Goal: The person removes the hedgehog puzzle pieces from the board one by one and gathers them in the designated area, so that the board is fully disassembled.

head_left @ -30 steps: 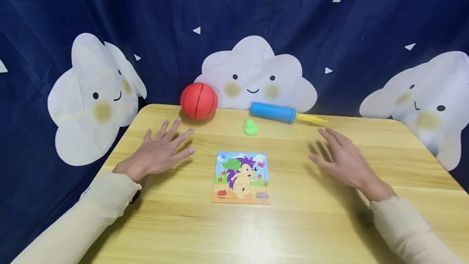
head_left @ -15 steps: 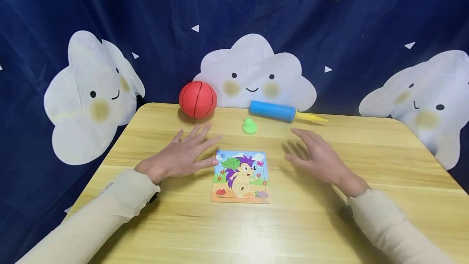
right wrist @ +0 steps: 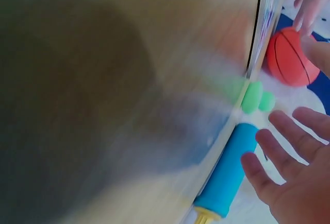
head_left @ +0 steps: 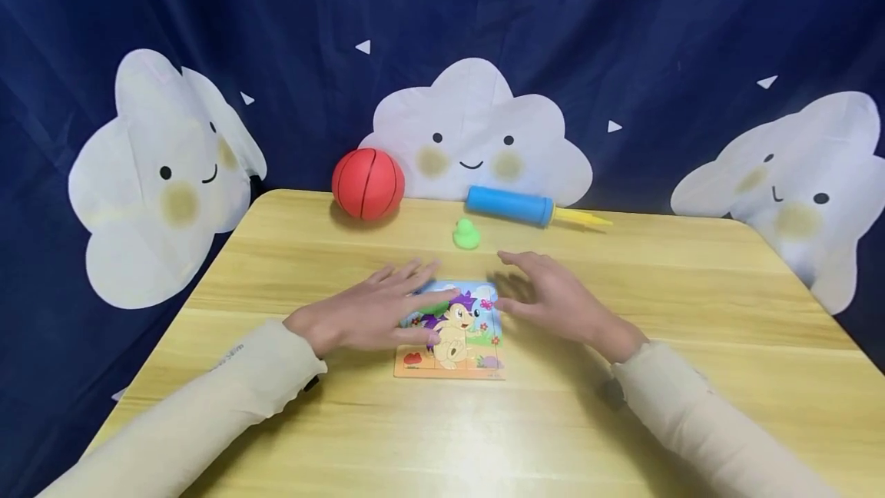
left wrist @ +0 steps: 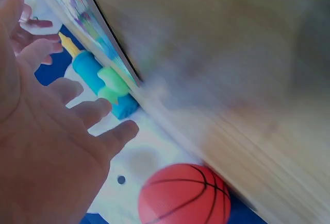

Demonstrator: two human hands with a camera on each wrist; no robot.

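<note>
A flat square jigsaw puzzle (head_left: 452, 356) with a purple-spined hedgehog picture lies on the wooden table. My left hand (head_left: 380, 313), fingers spread, hovers over the puzzle's left part and covers some of it in the head view. At the puzzle's right edge is my right hand (head_left: 556, 302), thumb apart from the fingers. Both wrist views show bare palms: the left hand (left wrist: 46, 126) and the right hand (right wrist: 296, 167) hold nothing and stand above the tabletop. Just behind the puzzle sits a small green rubber duck (head_left: 466, 235).
A red toy basketball (head_left: 368, 184) stands at the back left of the table (head_left: 442, 436). A blue hand pump (head_left: 510, 206) with a yellow nozzle lies at the back right. Behind the table hangs a dark blue curtain (head_left: 290, 37) with white clouds.
Both hands have moved inward from the sides towards the puzzle, the left to the right and the right to the left. The puzzle, duck, ball and pump keep their places on the table.
</note>
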